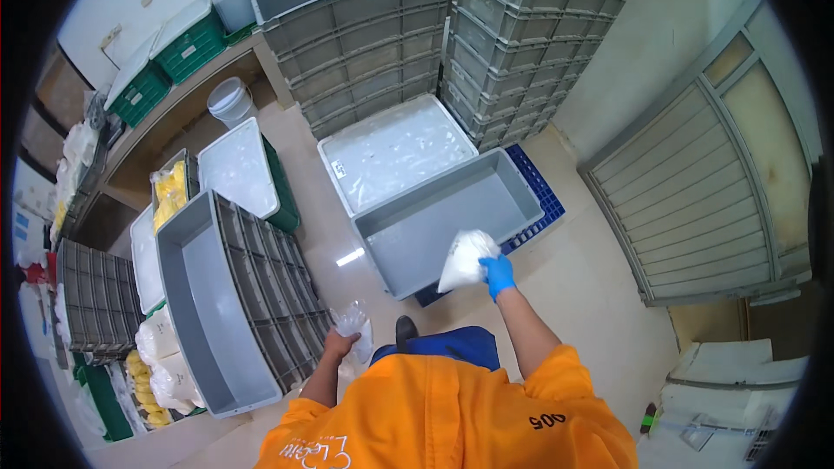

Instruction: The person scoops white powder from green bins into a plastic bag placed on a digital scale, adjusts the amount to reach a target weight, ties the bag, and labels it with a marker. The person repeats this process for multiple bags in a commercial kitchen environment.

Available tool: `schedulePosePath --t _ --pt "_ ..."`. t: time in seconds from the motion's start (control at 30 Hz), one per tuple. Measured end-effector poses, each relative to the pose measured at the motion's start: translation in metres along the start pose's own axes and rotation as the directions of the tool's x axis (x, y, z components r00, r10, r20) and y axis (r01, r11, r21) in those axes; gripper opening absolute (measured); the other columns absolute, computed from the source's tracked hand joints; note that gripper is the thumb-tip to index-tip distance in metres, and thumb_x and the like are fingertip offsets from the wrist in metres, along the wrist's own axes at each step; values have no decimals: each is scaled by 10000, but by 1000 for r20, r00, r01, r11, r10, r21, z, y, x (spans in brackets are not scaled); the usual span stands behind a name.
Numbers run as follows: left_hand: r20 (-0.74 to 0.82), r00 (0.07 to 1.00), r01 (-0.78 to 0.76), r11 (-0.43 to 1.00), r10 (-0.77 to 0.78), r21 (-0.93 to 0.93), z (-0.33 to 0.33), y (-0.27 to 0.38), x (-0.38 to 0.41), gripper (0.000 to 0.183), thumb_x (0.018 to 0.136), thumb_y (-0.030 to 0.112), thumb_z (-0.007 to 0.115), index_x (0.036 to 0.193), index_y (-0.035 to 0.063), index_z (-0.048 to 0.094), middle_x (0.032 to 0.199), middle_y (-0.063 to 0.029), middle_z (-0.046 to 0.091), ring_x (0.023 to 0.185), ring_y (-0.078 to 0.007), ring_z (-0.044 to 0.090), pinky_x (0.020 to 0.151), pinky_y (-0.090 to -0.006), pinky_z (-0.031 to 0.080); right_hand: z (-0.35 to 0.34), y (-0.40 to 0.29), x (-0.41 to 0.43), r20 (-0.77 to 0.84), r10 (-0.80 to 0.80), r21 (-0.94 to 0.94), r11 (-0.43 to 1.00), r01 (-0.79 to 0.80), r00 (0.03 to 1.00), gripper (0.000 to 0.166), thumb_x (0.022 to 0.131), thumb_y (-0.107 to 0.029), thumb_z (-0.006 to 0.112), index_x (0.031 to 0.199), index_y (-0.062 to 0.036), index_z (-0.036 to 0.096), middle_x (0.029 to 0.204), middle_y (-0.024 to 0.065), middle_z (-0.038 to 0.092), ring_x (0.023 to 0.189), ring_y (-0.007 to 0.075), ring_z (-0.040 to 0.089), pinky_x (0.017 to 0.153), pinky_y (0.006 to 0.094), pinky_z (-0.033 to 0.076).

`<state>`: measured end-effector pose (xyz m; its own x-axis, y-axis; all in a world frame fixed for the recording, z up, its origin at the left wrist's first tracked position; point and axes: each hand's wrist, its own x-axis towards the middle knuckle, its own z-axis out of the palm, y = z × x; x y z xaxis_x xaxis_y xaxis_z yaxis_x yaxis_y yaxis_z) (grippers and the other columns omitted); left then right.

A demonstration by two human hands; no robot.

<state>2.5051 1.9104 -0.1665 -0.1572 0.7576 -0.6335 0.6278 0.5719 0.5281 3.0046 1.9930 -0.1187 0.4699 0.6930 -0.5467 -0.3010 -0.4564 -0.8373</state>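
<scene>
My right hand point(498, 275), in a blue glove, grips a plastic bag of white contents point(466, 259) at its right side. That bag hangs over the near edge of a shallow grey plastic crate point(449, 208), whose inside shows bare grey walls and floor. Low at my left side, my bare left hand point(341, 343) holds the gathered top of a clear plastic bag point(355, 332) with something white in its lower part. It is close to the near end of a stack of grey crates point(273, 286).
A blue plastic pallet point(537, 185) lies under the crate. Behind stand a white-lidded box point(397, 150) and tall stacks of grey crates point(365, 45). At left are a green box with a white lid point(238, 166) and yellow bags point(171, 192). A slatted door point(684, 189) is at right.
</scene>
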Motion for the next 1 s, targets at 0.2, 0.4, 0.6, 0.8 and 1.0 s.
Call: schedulePosePath --t 0.2,0.4,0.6,0.8,1.0 --pt "-208 978 -105 919 25 -381 0 127 -31 561 753 158 852 1222 6 585 1169 -151 693 1061 -266 676 937 -381 518 -28 -47 202 159 -287 -893 365 261 945 242 865 -176 621 952 6 754 978 230 736 871 315 730 735 447 560" --pt "-328 938 -81 846 -114 -526 61 209 -66 509 775 132 829 1209 9 593 1122 -125 698 1022 -248 673 907 -374 520 -139 -45 308 386 -129 -910 -218 353 914 173 835 -142 619 819 -94 784 885 165 742 779 336 728 691 459 574" --pt "-241 969 -45 917 -57 -397 131 329 -48 546 751 178 853 1200 5 594 1085 -121 701 1008 -252 671 892 -380 520 -231 14 297 466 304 -880 61 471 831 201 868 -159 596 755 -50 721 716 141 696 604 245 662 551 409 514" --pt "-461 883 -81 996 87 33 163 462 2 1000 665 376 922 1446 25 404 1449 -273 420 1305 -407 487 1065 -442 450 -249 25 251 229 601 -892 445 -82 766 209 926 -181 578 792 -49 668 724 108 673 546 203 607 489 372 470" --pt "-327 937 -134 991 120 -20 165 432 2 797 752 376 863 1373 25 509 1387 -235 522 1259 -374 553 1042 -444 474 -216 -5 258 263 611 -930 366 28 747 207 918 -170 589 782 -40 675 732 118 680 566 199 624 482 366 467"
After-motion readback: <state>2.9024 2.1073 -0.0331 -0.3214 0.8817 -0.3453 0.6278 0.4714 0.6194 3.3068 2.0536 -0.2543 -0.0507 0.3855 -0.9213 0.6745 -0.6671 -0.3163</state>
